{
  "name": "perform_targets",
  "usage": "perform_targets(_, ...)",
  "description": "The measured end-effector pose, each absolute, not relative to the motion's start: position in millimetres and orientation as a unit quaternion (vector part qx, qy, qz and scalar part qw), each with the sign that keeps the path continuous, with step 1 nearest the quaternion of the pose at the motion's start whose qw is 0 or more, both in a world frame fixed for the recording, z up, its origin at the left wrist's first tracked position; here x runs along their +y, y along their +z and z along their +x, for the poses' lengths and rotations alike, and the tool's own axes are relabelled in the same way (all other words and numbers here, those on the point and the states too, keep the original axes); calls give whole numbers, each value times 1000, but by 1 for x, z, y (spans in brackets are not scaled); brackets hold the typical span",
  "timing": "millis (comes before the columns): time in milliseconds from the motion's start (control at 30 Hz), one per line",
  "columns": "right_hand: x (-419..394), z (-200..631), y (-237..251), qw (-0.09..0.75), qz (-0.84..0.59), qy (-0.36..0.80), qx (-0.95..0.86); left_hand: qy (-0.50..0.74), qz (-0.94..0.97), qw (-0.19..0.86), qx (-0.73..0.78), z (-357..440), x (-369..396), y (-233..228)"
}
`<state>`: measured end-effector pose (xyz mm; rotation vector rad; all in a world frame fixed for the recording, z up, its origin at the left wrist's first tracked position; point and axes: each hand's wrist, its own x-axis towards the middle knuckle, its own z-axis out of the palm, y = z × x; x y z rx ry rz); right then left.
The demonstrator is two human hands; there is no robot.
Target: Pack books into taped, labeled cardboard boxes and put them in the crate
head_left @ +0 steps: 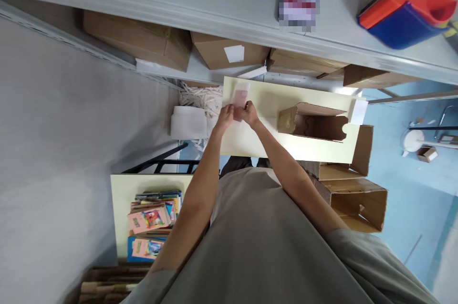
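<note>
Both my hands meet over the far left part of a pale yellow tabletop. My left hand and my right hand together pinch a small pinkish packet in a clear sleeve that sticks out beyond my fingers. An open brown cardboard box lies on its side on the same tabletop, to the right of my hands and apart from them.
A grey shelf runs overhead with a red and blue container; cardboard boxes sit under it. White foam rolls and paper strips lie left of the table. Stacked colourful books rest on a second pale table. More open cartons stand at the right.
</note>
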<state>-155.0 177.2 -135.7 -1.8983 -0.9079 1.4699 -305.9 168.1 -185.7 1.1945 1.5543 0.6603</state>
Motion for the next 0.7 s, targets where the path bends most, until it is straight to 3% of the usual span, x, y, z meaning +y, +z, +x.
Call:
perform_targets(167,139,-119,-65,296,-639,557,-441,334,422,543,645,-309,158,-121)
perform_targets(367,70,-33,39,408,-576,511,-491,327,425,718,443,-259,126,-17)
perform_targets(600,47,58,61,430,-603,502,-446,317,554,598,485,-172,128,35)
perform_targets(700,52,114,75,477,-614,442,-447,329,629,534,460,-143,143,56)
